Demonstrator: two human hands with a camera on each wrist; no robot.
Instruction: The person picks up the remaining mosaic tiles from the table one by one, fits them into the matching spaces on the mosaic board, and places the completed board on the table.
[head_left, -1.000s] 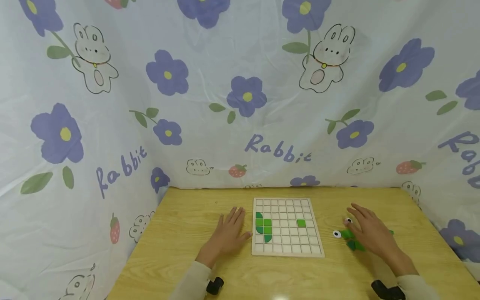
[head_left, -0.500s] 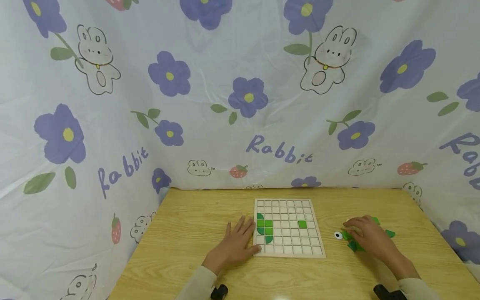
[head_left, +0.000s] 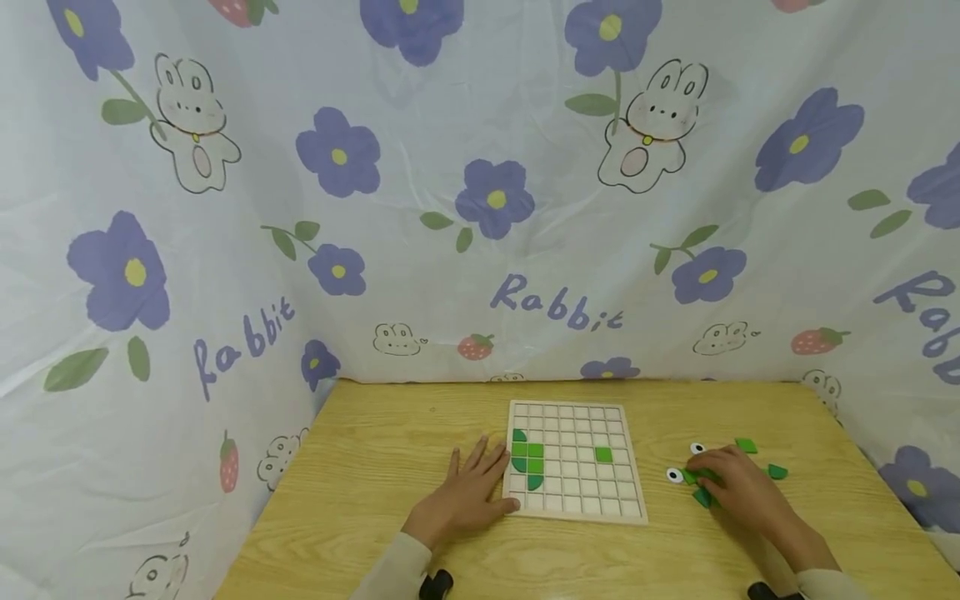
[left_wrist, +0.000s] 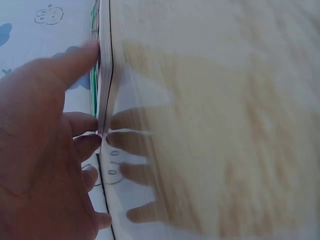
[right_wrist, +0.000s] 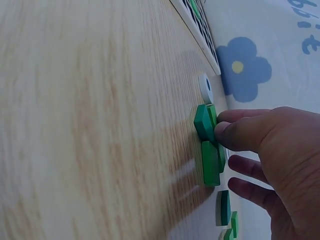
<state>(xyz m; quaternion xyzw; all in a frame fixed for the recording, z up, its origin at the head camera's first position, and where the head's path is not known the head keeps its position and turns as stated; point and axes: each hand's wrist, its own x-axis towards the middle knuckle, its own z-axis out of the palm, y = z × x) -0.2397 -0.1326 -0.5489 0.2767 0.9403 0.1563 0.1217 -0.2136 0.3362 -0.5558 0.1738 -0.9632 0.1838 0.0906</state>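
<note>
A pale gridded board lies mid-table, bearing green squares and dark green quarter-round tiles at its left side, plus a single green square at the right. Along the board's left edge, my left hand rests with spread fingers, the thumb at the near corner. Right of the board, my right hand pinches a green tile between thumb and index finger, low over the table; its exact shape is partly covered. Two eye discs lie around those fingertips. A dark green tile stands close to the thumb.
Beyond the right hand lie another green square and a dark green quarter-round tile. The wooden table meets a patterned curtain behind and at both sides.
My left hand has moved right, from beside the board to touching its edge. My right hand has lowered toward the near pieces, its fingers closing on a green tile and uncovering pieces behind.
</note>
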